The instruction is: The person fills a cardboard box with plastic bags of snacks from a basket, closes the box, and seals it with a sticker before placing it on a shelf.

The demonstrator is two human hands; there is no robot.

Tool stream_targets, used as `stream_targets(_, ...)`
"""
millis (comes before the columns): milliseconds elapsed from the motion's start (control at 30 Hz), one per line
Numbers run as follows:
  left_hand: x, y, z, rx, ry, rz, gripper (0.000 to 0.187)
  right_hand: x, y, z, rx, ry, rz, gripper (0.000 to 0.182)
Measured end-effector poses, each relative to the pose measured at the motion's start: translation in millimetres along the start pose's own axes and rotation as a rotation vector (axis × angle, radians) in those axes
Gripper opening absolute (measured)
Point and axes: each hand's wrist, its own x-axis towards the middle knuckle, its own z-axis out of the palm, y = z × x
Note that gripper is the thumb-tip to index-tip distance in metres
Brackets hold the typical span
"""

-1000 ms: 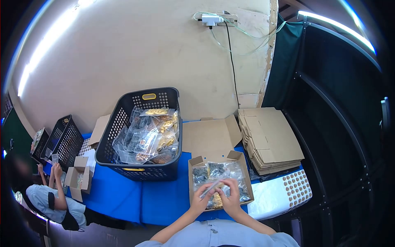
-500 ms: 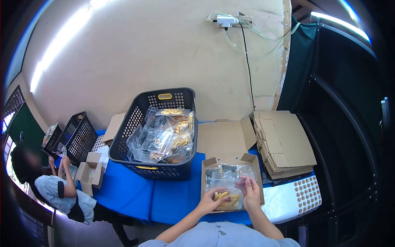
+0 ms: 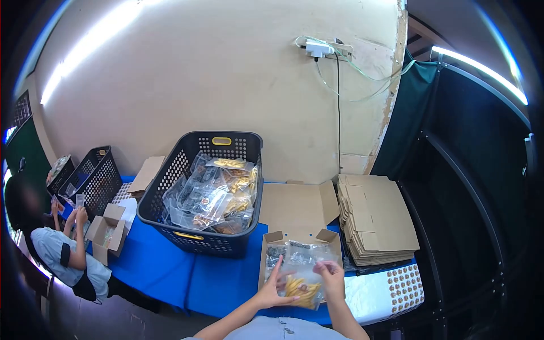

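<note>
A clear plastic bag of yellow, finger-like snack pieces (image 3: 303,288) is between my hands, over an open cardboard box (image 3: 264,266). My left hand (image 3: 273,290) grips the bag's left side, with its thumb across the lower part by the yellow pieces. My right hand (image 3: 331,279) is closed on the bag's upper right edge, fingers pinched together. Behind it, other clear bags with dark contents (image 3: 276,253) lie inside the box. The box's lid (image 3: 294,204) is folded back toward the wall.
Left of the box stands a dark perforated basket (image 3: 221,242) full of snack bags (image 3: 218,190). Stacked flat cartons (image 3: 379,215) and a sticker sheet (image 3: 405,283) are on the right. At far left, another person (image 3: 62,255) works beside a small box (image 3: 107,233) and another basket (image 3: 99,187).
The bag has come up and tilted toward me, its yellow pieces showing more fully. My right hand has moved onto its edge. My view has shifted slightly.
</note>
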Motion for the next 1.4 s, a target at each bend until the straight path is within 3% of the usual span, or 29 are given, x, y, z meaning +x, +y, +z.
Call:
stream_targets(133, 21, -2, -19, 0.037, 0.041, 0.126, 0.097, 3, 0, -7, -0.043, -0.078, -0.085, 0.015)
stream_targets(167, 24, 4, -16, 0.039, 0.138, 0.184, 0.078, -1, 2, -4, -0.063, -0.162, -0.032, 0.018)
stream_targets(200, 26, 1, -19, 0.038, 0.139, 0.177, 0.078, -5, 3, -3, -0.083, -0.245, 0.021, 0.022)
stream_targets(267, 34, -6, -29, -0.026, 0.319, -0.085, 0.053, -8, -2, -3, -0.159, -0.333, 0.046, 0.03)
stream_targets(300, 33, -2, -30, -0.057, 0.321, -0.037, 0.031, -9, -5, -2, -0.156, -0.374, 0.061, 0.031)
stream_targets(400, 29, 6, -30, -0.096, 0.33, 0.075, 0.027, -11, -8, 0, -0.176, -0.372, 0.041, 0.033)
stream_targets(467, 30, 2, -30, -0.066, 0.416, 0.114, 0.029, -12, -12, 0, -0.205, -0.328, 0.006, 0.034)
stream_targets(533, 27, -4, -27, -0.038, 0.501, 0.154, 0.031, -9, -18, 1, -0.614, -0.337, -0.317, 0.036)
stream_targets(600, 18, -16, -20, 0.087, 0.146, -0.004, 0.046, -18, -20, 14, -0.589, -0.386, -0.309, 0.037)
stream_targets(633, 17, -24, -8, 0.087, 0.047, 0.181, 0.058, -23, -18, 21, -0.561, -0.438, -0.301, 0.04)
stream_targets(667, 18, -30, 1, 0.088, 0.047, 0.182, 0.058, -26, -15, 27, -0.56, -0.439, -0.302, 0.04)
stream_targets(733, 12, -23, 19, 0.057, 0.098, 0.252, 0.061, -31, -9, 35, -0.546, -0.417, -0.505, 0.04)
stream_targets(800, 10, -13, 20, 0.086, 0.138, 0.194, 0.058, -24, -1, 26, -0.477, -0.413, -0.462, 0.044)
stream_targets(867, 9, -10, 14, 0.079, 0.053, 0.044, 0.054, -16, 6, 14, -0.66, -0.277, -0.378, 0.049)
stream_targets(900, 9, -14, 10, 0.078, 0.051, 0.044, 0.054, -13, 4, 18, -0.695, -0.063, -0.492, 0.051)
stream_targets(933, 10, -22, 3, 0.07, 0.011, 0.017, 0.054, -12, 5, 18, -0.695, -0.06, -0.495, 0.051)
stream_targets(1000, 12, -19, -7, 0.075, -0.038, 0.016, 0.055, -5, 8, 15, -0.407, 0.053, -0.354, 0.04)
stream_targets(1033, 7, -6, -5, 0.085, -0.006, -0.065, 0.048, -3, 9, 8, -0.199, -0.154, -0.092, 0.035)
stream_targets(1067, 4, -1, -2, 0.09, 0.027, -0.152, 0.043, -4, 13, 0, -0.203, -0.155, -0.111, 0.035)
stream_targets(1133, 10, -36, -13, -0.062, -0.067, -0.051, 0.044, 0, 23, -7, -0.119, -0.244, 0.223, 0.028)
stream_targets(1200, 20, -38, -13, -0.209, -0.161, 0.043, 0.045, 3, 27, -11, -0.059, -0.175, 0.204, 0.026)
stream_targets(1267, 19, -16, 5, -0.19, 0.323, 0.197, 0.051, 4, 22, -8, 0.004, -0.101, 0.206, 0.027)
stream_targets(1333, 26, -26, -7, -0.164, 0.312, 0.175, 0.062, 2, 13, -1, 0.009, 0.015, 0.042, 0.033)
stream_targets(1400, 29, -34, -8, -0.006, 0.102, 0.156, 0.067, -3, 21, 6, -0.04, -0.029, 0.0, 0.035)
